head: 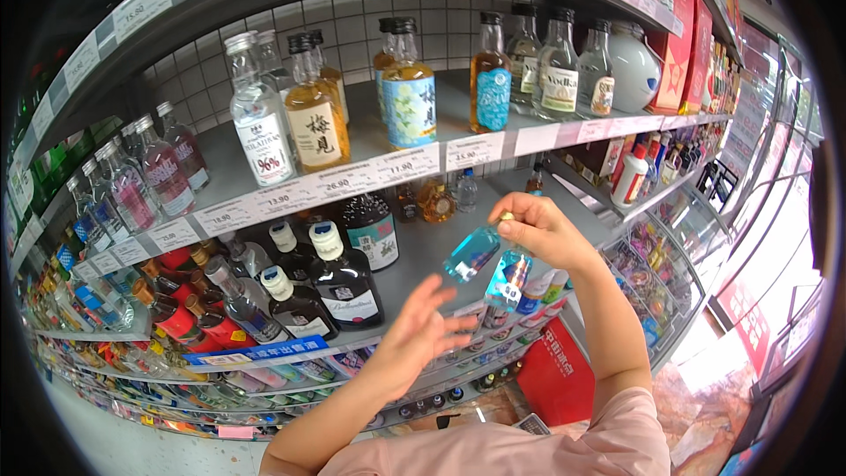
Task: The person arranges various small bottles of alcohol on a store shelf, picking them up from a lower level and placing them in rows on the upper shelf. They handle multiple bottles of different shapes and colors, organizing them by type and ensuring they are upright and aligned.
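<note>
My right hand pinches the necks of two small glass bottles of blue liquid. One blue bottle tilts to the left, and the other labelled blue bottle hangs more upright beside it. Just left of them, my left hand is raised with its fingers spread and nothing in it. Both hands are in front of a grey store shelf. Dark bottles with white caps, among them a large labelled bottle, stand on that shelf to the left of my hands.
Above, a shelf edge with price tags carries vodka bottles and a blue-labelled amber bottle. Red-labelled bottles crowd the lower left. At the right stand a white-and-red bottle and a case of wrapped goods. A red box sits below.
</note>
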`<state>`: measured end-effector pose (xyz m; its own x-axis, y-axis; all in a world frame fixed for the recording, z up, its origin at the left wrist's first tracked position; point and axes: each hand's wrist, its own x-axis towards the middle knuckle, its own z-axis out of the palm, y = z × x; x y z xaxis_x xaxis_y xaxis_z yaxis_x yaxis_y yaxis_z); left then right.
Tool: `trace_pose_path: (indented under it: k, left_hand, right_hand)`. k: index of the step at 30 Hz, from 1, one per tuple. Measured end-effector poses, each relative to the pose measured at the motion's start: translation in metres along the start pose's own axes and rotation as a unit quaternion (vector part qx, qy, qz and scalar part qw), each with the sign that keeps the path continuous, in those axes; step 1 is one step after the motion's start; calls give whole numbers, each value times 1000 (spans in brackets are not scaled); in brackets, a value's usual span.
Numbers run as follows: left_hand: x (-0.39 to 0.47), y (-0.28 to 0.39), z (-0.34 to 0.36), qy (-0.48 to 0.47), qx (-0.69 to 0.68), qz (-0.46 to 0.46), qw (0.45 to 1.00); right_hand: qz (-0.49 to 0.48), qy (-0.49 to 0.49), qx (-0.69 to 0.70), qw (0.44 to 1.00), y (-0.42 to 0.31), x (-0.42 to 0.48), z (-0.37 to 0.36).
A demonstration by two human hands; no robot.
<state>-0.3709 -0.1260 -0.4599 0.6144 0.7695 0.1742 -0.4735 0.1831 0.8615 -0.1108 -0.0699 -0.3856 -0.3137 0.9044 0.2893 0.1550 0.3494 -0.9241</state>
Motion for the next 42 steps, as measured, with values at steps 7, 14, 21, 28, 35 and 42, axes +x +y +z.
trace_pose_path:
  k: [7, 14, 21, 28, 35, 42]
  left_hand:
    - [8, 25, 11, -31, -32, -20, 999]
    - [-4, 34, 15, -42, -42, -25, 998]
    - [-19, 43, 15, -37, -22, -27, 999]
    - [-32, 50, 9, -26, -35, -19, 999]
    - [-57, 59, 12, 143, 470, 265, 830]
    - [-70, 71, 19, 192, 558, 305, 748]
  right_hand:
    - [-17, -101, 65, 993, -30, -14, 30]
    - [-27, -132, 81, 988, -41, -14, 38]
    - [-45, -130, 122, 983, -37, -11, 56]
    - [-32, -132, 125, 983, -43, -13, 65]
    - [-96, -86, 106, 986, -42, -25, 60]
    - [-97, -56, 28, 993, -53, -29, 63]
